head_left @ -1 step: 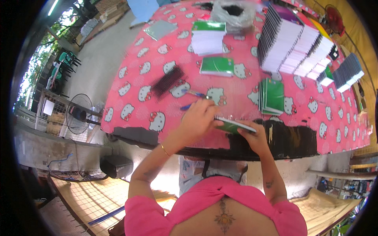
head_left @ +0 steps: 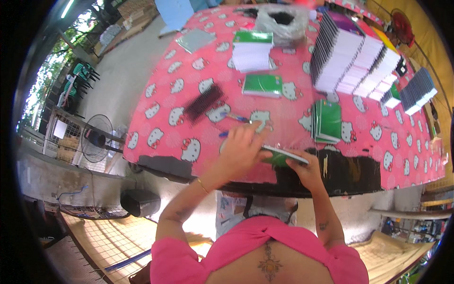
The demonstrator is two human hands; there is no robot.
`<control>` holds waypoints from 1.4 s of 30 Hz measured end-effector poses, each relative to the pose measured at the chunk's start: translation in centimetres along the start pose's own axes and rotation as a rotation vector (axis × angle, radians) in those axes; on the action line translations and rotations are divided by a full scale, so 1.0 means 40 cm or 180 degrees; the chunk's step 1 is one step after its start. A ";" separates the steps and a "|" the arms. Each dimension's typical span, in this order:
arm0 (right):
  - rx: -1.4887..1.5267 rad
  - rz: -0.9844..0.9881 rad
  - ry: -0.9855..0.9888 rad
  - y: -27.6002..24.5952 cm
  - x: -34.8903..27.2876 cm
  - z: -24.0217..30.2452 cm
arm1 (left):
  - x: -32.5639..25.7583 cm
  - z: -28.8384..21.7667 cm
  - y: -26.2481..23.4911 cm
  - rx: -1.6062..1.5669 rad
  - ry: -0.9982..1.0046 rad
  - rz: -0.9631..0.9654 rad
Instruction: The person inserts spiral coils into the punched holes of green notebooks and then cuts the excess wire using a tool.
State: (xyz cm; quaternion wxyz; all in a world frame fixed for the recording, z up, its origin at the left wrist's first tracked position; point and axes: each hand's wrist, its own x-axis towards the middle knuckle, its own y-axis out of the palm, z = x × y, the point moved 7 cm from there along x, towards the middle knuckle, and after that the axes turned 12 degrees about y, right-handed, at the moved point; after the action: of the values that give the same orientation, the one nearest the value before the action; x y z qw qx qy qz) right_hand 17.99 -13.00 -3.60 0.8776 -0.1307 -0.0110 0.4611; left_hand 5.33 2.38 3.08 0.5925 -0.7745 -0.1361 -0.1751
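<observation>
A small green notebook [head_left: 279,157], tilted with its pale page edge upward, is held over the table's front edge. My right hand [head_left: 306,168] grips its right end, thumb and fingers on either side. At the notebook's left end is my left hand [head_left: 242,147], somewhat blurred, with fingers stretched and apart and the thumb close to the edge; whether it touches is unclear. Just beyond that hand lie a pen-like tool [head_left: 236,117] and a blue-ended item [head_left: 223,134], partly hidden. A dark bundle of binding coils [head_left: 204,104] rests farther left.
On the pink patterned table cover [head_left: 163,120] are a green notebook [head_left: 262,84], a notebook stack [head_left: 253,56] behind it, and another green stack [head_left: 327,120] to the right. Tall spiral notebook stacks [head_left: 347,57] stand far right. A plastic bag [head_left: 280,29] sits at the back; a fan [head_left: 97,137] stands left.
My left hand's fingers have lifted and spread a little at the notebook's left end. My right hand keeps its hold. The whole view has shifted slightly.
</observation>
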 end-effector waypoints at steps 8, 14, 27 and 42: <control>0.0619 -0.0124 0.0029 -0.007 -0.010 0.012 | -0.051 -0.060 0.052 0.1277 -0.0019 -0.0132; 0.0846 -0.0191 0.0267 -0.010 -0.010 0.016 | -0.075 -0.092 0.099 0.1564 0.0110 0.0697; 0.0884 0.0156 0.0301 0.045 -0.009 0.033 | -0.011 -0.077 0.003 0.1466 -0.0059 -0.0219; 0.0442 0.0265 0.0146 0.028 0.036 -0.018 | 0.011 -0.061 0.059 0.0638 0.0377 0.0103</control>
State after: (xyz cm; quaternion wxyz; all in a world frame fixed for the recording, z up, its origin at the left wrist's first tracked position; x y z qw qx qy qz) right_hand 18.02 -11.37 -4.71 0.8646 -0.0803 0.0465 0.4938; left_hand 6.43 -0.57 1.81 0.6767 -0.7017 -0.1052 -0.1965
